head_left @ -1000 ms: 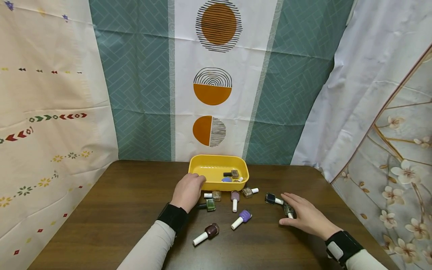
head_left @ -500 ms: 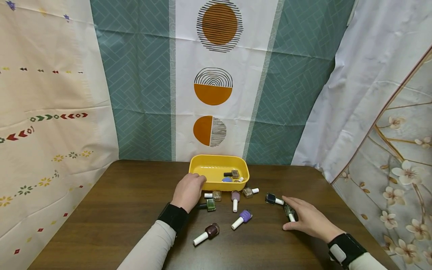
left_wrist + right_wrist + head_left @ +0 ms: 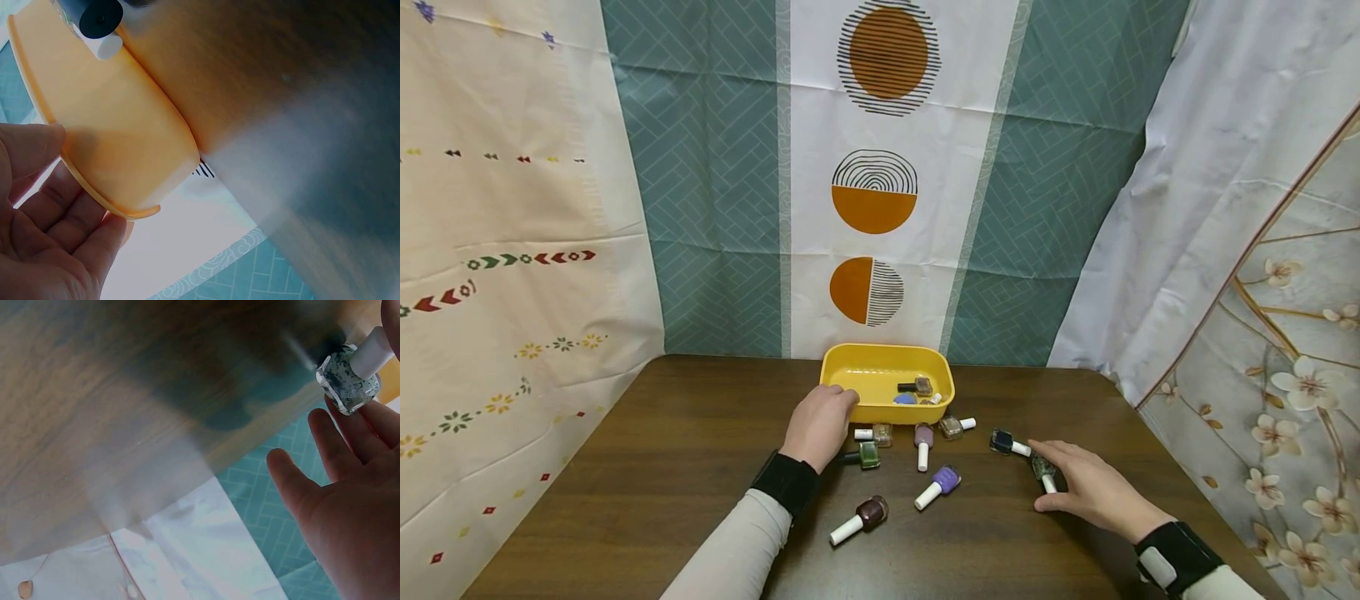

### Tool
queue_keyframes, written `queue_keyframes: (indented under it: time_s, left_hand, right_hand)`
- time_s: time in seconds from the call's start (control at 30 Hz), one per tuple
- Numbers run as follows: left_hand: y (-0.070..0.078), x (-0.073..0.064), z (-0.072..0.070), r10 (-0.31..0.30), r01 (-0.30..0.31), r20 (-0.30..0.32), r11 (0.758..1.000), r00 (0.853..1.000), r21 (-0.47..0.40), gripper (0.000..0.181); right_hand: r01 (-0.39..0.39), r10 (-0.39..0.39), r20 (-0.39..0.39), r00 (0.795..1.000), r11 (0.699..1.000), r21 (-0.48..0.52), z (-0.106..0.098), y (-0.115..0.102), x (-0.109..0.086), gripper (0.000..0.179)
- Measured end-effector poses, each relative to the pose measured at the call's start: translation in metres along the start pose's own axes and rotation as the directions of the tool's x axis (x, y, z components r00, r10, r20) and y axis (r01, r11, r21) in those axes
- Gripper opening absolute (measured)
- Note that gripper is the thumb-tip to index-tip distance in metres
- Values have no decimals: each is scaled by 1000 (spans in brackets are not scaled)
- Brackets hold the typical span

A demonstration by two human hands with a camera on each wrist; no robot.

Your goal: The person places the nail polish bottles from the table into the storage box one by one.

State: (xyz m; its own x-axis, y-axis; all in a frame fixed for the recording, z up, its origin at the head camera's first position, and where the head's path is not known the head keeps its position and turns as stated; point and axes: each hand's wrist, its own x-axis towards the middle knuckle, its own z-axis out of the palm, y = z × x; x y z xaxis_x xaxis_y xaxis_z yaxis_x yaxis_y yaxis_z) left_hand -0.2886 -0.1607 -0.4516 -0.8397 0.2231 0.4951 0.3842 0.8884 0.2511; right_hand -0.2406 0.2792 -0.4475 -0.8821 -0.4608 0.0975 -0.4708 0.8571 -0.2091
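Observation:
My left hand (image 3: 820, 425) grips the left front rim of a yellow plastic bin (image 3: 868, 412), thumb over the edge and fingers outside, as the left wrist view shows. My right hand (image 3: 1093, 487) arches around a nail polish bottle (image 3: 349, 381) with dark glitter flakes and a white cap. Its thumb is near the cap and its fingertips are right at the glass, all loosely bent. A dark navy nail polish bottle (image 3: 1002, 442) lies just left of those fingertips. In the bin are a brownish bottle (image 3: 922, 386) and a blue one (image 3: 905, 399).
Loose nail polish bottles lie before the bin: green (image 3: 868, 455), gold glitter (image 3: 882, 436), mauve (image 3: 922, 436), grey-gold (image 3: 951, 427), purple (image 3: 946, 479) and dark maroon (image 3: 872, 512). Fabric hangings (image 3: 715, 208) stand behind the brown table (image 3: 700, 467).
My right hand has shifted slightly right and toward me, its thumb drawing closer to the glitter bottle's cap. The left hand and the bin stay in place.

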Motion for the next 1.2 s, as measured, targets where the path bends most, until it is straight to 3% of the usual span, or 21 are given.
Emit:
queue_keyframes:
  time_s: [1.2]
  left_hand:
    - [1, -1, -1, 22, -22, -9, 1000, 1000, 22, 5]
  right_hand:
    - [-53, 51, -30, 998, 997, -61, 2, 1, -1, 89]
